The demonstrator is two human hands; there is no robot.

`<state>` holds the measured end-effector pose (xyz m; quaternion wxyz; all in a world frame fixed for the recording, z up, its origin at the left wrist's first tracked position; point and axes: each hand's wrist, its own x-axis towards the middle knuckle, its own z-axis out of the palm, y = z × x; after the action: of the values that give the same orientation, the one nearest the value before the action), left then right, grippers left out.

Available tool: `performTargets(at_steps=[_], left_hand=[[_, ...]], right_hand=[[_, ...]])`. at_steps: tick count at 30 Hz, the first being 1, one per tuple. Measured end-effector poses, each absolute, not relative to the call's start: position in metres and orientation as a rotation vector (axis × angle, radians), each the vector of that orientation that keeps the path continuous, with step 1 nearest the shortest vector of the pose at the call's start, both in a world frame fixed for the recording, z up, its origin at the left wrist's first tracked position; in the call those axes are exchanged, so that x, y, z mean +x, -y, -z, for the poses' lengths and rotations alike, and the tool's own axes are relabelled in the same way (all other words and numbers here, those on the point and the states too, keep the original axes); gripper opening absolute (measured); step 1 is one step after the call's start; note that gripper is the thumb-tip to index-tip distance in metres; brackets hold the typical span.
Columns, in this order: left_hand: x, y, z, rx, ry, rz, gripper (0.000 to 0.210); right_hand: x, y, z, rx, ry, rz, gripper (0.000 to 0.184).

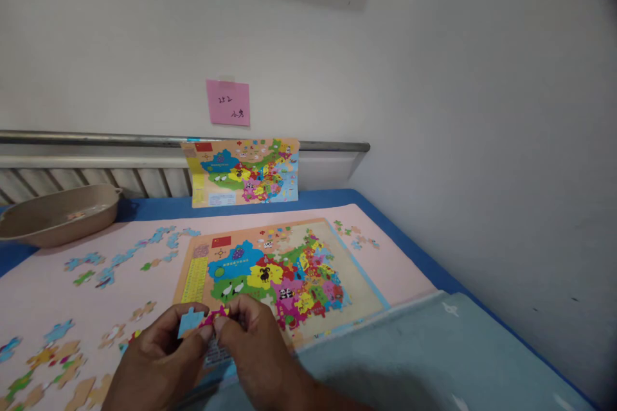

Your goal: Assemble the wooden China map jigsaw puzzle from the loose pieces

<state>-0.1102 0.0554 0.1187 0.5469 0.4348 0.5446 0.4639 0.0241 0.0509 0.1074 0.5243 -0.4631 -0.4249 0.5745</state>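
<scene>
My left hand (164,359) pinches a light blue jigsaw piece (191,321) between thumb and fingers. My right hand (258,343) grips a magenta jigsaw piece (214,316) with a bit of yellow, right beside the blue one. Whether the two pieces are joined I cannot tell. Both hands are over the lower left of a map jigsaw (241,270) in a tray. Its left and middle parts are filled with coloured pieces, while bare board shows along the right side. The hands hide its lower left corner.
Loose pieces (113,266) lie in groups on the pink sheet (159,234), left of the tray, with several more (357,237) at the right. A brown basin (62,215) stands far left. A printed map (245,173) leans upright at the back. Grey-green cloth (409,353) covers the front right.
</scene>
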Motion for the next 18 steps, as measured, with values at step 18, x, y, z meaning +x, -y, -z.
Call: performTargets(at_steps=[18], left_hand=[[-0.1155,-0.0586,-0.1261,0.895,-1.053,-1.137,0.032]], right_hand=[[0.0283,-0.058,-0.1069,-1.143,1.065,-1.329,0.027]])
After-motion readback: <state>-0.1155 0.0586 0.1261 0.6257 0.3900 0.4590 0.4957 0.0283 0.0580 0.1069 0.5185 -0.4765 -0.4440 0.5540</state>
